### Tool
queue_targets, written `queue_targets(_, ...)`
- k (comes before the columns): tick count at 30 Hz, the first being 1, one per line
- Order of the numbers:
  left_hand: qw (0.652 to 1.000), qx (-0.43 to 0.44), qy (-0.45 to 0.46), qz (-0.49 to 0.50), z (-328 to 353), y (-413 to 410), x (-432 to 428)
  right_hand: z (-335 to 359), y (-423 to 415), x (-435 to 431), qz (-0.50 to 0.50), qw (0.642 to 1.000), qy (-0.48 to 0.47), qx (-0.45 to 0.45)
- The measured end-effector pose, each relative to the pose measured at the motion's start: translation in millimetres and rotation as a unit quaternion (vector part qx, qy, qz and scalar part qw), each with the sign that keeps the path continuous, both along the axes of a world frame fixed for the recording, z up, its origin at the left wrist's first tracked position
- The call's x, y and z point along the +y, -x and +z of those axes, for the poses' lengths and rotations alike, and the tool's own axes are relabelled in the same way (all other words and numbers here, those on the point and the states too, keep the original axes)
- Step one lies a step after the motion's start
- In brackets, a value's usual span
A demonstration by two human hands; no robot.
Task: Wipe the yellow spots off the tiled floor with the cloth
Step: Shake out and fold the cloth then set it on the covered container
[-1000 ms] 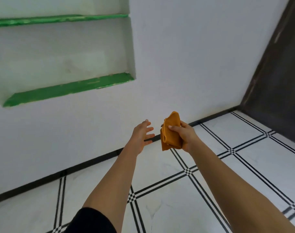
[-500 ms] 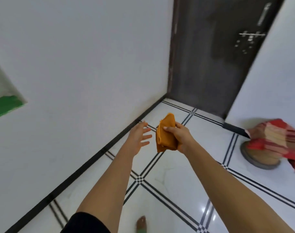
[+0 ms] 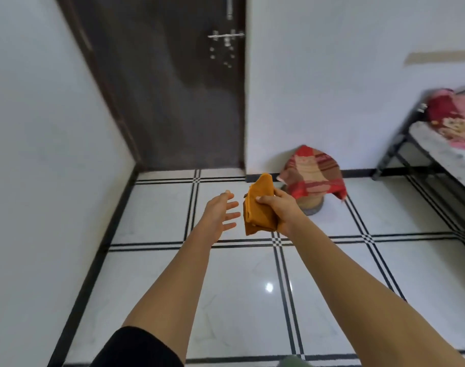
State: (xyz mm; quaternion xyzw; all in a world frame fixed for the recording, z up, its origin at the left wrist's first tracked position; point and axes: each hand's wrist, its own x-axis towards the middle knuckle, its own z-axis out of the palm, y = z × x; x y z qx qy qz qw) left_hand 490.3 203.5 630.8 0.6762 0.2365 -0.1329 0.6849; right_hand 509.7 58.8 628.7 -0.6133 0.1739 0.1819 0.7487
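Cloth in hand, no yellow spots located on the visible floor.

The right hand (image 3: 277, 210) grips the folded orange cloth (image 3: 259, 206) with fingers curled around it, held in the air well above the tiled floor (image 3: 242, 287). The left hand (image 3: 220, 218) is empty, fingers spread, just beside the cloth without touching it. No yellow spot can be made out on the visible tiles. Recommended procedure: locate the spots first, then lower the cloth with a flat folded face downward and apply even pressure, refolding to a clean face as staining transfers.
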Motion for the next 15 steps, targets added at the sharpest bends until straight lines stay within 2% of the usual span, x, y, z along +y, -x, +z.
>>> queue_targets(6, 0.995, 0.021, 0.012, -0.098, -20.9, -130.3, -62.1, -21.6, -99.7, -67.5, -0.111, 0.994, -0.006, 0.014)
queue_targets(15, 0.985, 0.047, 0.023, -0.164, -36.4, -311.1, -161.9, -45.9, -266.0, -177.0, -0.165, 0.985, -0.028, 0.042)
